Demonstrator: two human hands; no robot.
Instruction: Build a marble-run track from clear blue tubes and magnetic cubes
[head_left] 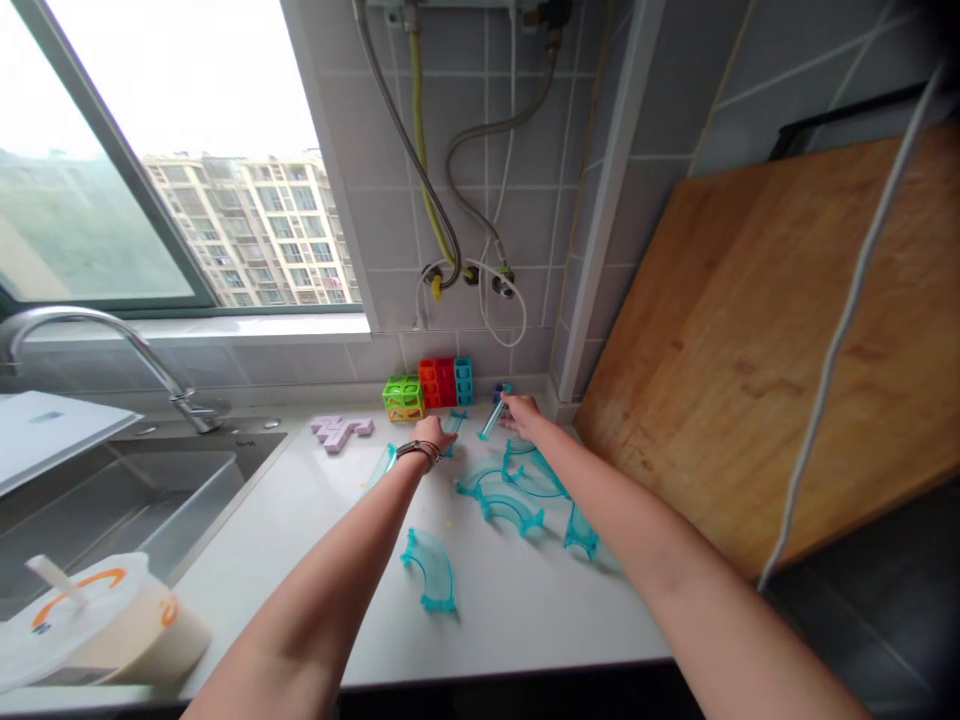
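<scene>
Both my arms reach out over a white countertop (510, 600). My left hand (433, 432) is closed round a clear teal track piece (453, 424) near the back of the counter. My right hand (520, 412) pinches a straight teal track piece (495, 412) that points up toward the wall. Several curved teal track pieces (504, 500) lie between and under my arms, and one curved piece (430, 568) lies apart, closer to me. Behind my hands stand a green cube frame on a yellow one (403, 396), a red block (438, 382) and a blue block (463, 380).
A pale purple block shape (341, 432) lies left of my hands. A steel sink (112, 500) with a tap (112, 350) is at the left, and a lidded cup with a straw (97, 620) sits at the near left. A large wooden board (780, 350) leans at the right.
</scene>
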